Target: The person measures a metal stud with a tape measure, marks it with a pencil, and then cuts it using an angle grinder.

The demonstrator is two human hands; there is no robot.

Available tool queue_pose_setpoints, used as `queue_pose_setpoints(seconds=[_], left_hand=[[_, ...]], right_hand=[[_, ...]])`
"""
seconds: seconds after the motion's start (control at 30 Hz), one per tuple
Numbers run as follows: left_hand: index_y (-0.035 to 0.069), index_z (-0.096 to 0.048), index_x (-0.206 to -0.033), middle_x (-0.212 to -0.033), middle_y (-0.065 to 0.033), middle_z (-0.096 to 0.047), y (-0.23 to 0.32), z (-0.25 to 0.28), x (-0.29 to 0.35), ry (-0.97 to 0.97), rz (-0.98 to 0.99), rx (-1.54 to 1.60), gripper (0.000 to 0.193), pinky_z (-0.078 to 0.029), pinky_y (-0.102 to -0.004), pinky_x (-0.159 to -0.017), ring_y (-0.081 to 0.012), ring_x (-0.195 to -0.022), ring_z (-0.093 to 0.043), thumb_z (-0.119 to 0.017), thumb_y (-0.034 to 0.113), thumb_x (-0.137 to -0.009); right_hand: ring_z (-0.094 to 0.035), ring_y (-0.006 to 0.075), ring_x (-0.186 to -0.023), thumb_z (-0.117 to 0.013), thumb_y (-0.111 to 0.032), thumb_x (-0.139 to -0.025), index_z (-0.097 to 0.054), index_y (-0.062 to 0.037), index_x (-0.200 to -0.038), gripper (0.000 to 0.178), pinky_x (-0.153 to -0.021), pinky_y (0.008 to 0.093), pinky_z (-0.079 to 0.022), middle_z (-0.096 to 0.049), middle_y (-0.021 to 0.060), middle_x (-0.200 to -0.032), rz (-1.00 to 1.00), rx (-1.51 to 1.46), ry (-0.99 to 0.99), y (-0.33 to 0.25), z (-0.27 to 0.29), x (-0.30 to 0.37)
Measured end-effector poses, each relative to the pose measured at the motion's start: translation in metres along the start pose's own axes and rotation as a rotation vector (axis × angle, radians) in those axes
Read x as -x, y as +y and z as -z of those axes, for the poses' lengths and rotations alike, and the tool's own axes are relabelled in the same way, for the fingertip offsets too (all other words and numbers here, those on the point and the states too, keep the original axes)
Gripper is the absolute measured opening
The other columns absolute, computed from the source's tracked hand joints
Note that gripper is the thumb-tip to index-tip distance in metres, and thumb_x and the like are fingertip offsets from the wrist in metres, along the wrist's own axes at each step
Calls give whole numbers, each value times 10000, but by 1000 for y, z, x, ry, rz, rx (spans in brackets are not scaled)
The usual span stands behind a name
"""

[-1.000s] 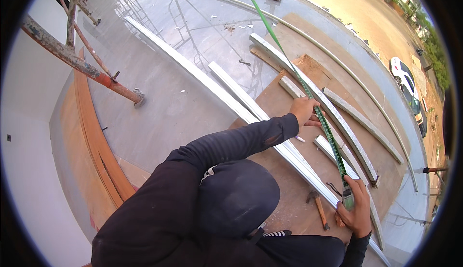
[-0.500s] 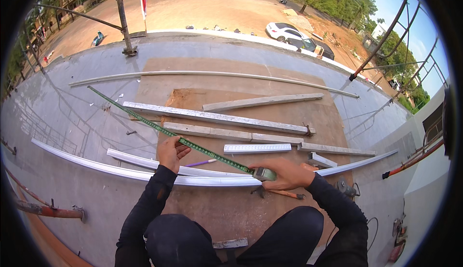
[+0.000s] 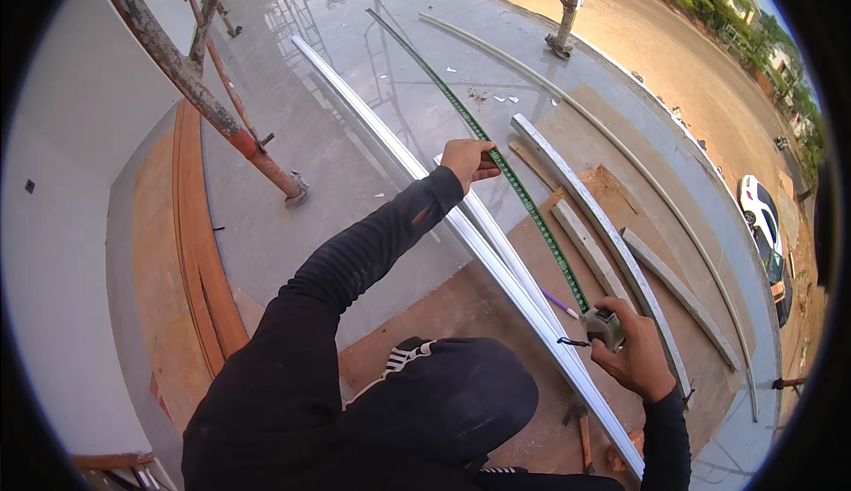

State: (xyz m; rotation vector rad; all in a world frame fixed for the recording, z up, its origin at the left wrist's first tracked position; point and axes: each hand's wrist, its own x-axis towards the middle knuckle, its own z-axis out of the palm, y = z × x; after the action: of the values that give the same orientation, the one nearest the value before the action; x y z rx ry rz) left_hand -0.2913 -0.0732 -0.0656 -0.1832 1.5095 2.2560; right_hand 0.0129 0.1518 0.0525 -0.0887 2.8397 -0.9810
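Note:
A tape measure (image 3: pixel 605 327) with a long green blade (image 3: pixel 538 216) is drawn out toward the far left. My right hand (image 3: pixel 643 354) is wrapped round its case, and a dark strap dangles beside it. Partway along the blade, my left hand (image 3: pixel 470 163) pinches it between thumb and fingers. Beneath the left forearm runs a long white grooved strip (image 3: pixel 363 112), with a shorter white strip (image 3: pixel 502 241) alongside. A purple pencil (image 3: pixel 558 302) lies near the tape case. Low on the right, a hammer (image 3: pixel 585 442) with an orange handle rests on the floor.
Silver and grey bars (image 3: pixel 594 207) lie beyond the tape, and a pale pipe (image 3: pixel 612 141) curves past them. A rusty scaffold pole (image 3: pixel 257 154) stands at left near wooden planks (image 3: pixel 199 252). The floor ends at a raised edge; a white car (image 3: pixel 759 212) is parked beyond.
My view has swung to the left, bringing the wall, planks and scaffold pole into sight. Both hands keep their hold on the tape measure, whose blade remains extended.

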Motion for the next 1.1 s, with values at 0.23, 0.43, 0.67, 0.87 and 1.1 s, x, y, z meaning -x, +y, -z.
queue_pose_setpoints(seconds=[0.23,0.43,0.67,0.87,1.1], left_hand=[[-68,-567,-1006,-887,-174,-680,75,162,-47,432,-164,35,145,-589,-362,-643,-259,-786,-704,-547,45,-918],[-47,-585,-1011,-912,-174,-702,109,203,-82,530,-184,3,137,-589,-359,-724,-251,-813,-703,-560,56,-925],[-31,-578,-967,-889,-170,-704,122,241,-98,567,-161,-36,88,-591,-356,-699,-248,-790,-702,-550,45,-931],[-20,-584,-971,-891,-160,-707,118,260,-98,561,-133,-45,89,-587,-341,-695,-235,-783,-695,-561,55,-929],[8,-601,-962,-902,-125,-706,105,265,-106,485,-62,-79,93,-574,-315,-696,-199,-758,-660,-566,91,-938]], right_hand=[[-645,413,-879,-676,-113,-725,-564,-32,-1149,446,-801,439,-509,-657,235,-948,224,-37,-64,-37,-49,-79],[-631,423,-828,-662,-123,-729,-564,-43,-1160,449,-765,459,-498,-654,236,-892,290,-60,-41,-50,-62,-132],[-625,425,-803,-658,-128,-719,-565,-54,-1143,440,-738,472,-491,-653,236,-870,283,-67,-43,-61,-77,-168],[-631,418,-797,-655,-128,-721,-565,-52,-1148,443,-739,469,-493,-656,232,-864,285,-56,-72,-67,-84,-178],[-637,416,-813,-647,-139,-736,-566,-50,-1155,436,-766,464,-494,-664,231,-890,257,-84,-65,-56,-81,-169]])
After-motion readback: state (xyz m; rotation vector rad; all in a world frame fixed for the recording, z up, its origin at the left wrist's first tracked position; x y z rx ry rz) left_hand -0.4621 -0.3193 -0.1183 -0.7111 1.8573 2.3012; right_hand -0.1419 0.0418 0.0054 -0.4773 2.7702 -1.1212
